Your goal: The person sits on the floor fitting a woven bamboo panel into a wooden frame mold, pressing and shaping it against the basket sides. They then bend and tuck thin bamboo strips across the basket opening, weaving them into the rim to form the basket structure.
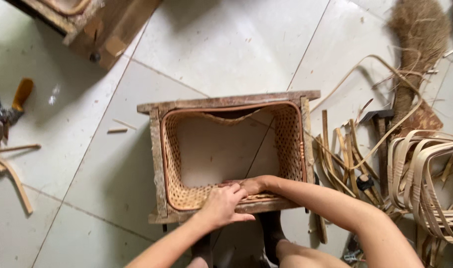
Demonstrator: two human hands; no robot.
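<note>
Both hands work at the near rim of a woven basket (291, 144) seated in a wooden frame (157, 159); left hand (221, 206) lies fingers-together, pressing the weave, seemingly to steady it; right hand (251, 184) reaches inside, its grip hidden; floor tiles (226, 44) lie beyond the frame; cane strips (425, 173) crowd the right.
</note>
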